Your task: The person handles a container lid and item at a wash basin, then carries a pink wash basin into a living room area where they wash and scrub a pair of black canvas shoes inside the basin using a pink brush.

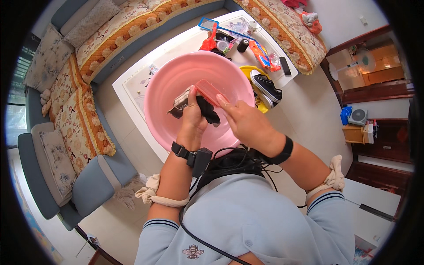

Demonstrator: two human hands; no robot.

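My left hand (193, 118) is closed around a black shoe (206, 109) with a pale inside or edge, holding it tilted over a large pink basin (155, 95). A red-pink scrubbing brush (209, 92) is gripped by its near end in my right hand (248, 122). The brush lies against or just above the shoe; I cannot tell which. Part of the shoe is hidden behind my left fingers and the brush. To the right of the pink basin, a black sneaker (266, 88) with a white sole rests on a yellow basin (248, 70).
The pink basin stands on a white table (128, 81). At the table's far side lie a blue-handled net or swatter (208, 24), a red bag (209, 42), an orange-blue packet (259, 54) and a dark phone-like slab (285, 66). Dark cables (269, 170) hang by my waist.
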